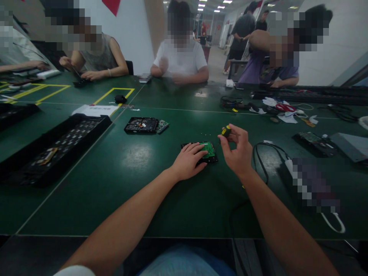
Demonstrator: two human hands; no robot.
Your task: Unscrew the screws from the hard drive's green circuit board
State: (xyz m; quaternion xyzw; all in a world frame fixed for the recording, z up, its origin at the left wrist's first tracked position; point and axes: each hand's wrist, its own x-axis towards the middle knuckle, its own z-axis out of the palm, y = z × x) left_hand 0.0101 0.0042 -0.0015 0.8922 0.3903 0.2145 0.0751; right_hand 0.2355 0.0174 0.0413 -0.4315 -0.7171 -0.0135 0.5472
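Note:
My left hand (pixel 188 161) lies flat with its fingers spread over a hard drive (pixel 212 158). The drive has a green circuit board (pixel 209 148) facing up, and my fingers hide its left part. To the right, my right hand (pixel 237 151) is raised off the table, pinching a small screwdriver (pixel 226 131) by its yellow and black handle. Its shaft is too dim to make out, and it stands apart from the drive. Several tiny pale bits, perhaps screws (pixel 206 134), lie just behind the drive.
Another hard drive (pixel 140 125) lies beside a loose circuit board (pixel 162 126). On the left is a long black tray (pixel 63 142). Cables (pixel 260 161), an opened drive (pixel 314 143) and a grey box (pixel 352 145) lie right. Several people sit across the green table (pixel 129 203).

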